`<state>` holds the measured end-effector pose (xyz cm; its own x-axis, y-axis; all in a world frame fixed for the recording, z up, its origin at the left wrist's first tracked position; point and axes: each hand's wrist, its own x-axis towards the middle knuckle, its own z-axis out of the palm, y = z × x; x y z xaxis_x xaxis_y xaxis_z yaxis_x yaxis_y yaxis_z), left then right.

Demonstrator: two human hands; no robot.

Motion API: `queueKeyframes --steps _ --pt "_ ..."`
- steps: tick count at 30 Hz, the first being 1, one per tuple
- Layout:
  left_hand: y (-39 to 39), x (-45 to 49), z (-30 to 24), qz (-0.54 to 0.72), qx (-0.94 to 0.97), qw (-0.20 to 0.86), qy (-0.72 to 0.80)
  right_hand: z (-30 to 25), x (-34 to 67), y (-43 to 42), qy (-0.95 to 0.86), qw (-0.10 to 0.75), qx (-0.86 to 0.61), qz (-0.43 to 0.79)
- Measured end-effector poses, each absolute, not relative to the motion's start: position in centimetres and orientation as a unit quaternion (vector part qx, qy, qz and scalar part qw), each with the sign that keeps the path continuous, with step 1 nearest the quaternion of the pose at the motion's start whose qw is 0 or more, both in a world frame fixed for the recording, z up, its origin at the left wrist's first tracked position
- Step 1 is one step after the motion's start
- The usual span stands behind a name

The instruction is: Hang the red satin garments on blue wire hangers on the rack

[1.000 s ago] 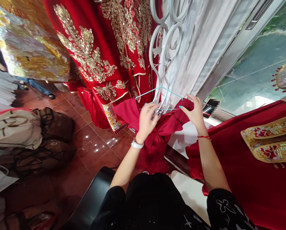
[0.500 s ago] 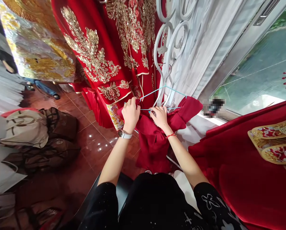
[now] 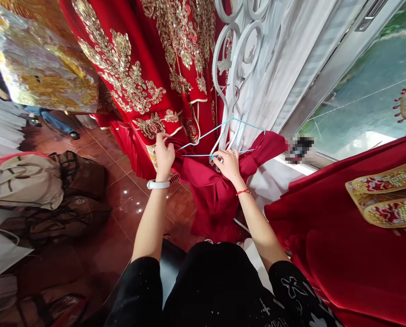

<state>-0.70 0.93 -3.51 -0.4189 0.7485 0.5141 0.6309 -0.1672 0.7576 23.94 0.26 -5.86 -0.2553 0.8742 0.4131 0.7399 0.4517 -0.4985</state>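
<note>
Glossy red-brown floor tiles (image 3: 128,200) lie below a red gown with gold embroidery (image 3: 138,59) and a white scrolled metal rack (image 3: 237,50). From the rack hangs a thin light-blue wire hanger (image 3: 203,136) carrying a plain red cloth garment (image 3: 212,200). The left hand (image 3: 163,152) pinches the garment's left edge, while the right hand (image 3: 227,164) curls closed over the hanger's lower bar.

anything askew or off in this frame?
Yes. The light-blue hanger hangs tilted, with its left end lower than its right. The red garment is bunched unevenly over the hanger's bottom bar, not flat. The left hand grips the cloth's left end, and the right hand is at the bar's middle.
</note>
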Motion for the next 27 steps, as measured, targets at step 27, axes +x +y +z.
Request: queueKeyframes --steps 27 --pt "-8.0 -1.0 -12.7 0.396 0.560 0.170 0.707 -3.9 19.7 -2.8 -0.797 0.388 -0.441 0.142"
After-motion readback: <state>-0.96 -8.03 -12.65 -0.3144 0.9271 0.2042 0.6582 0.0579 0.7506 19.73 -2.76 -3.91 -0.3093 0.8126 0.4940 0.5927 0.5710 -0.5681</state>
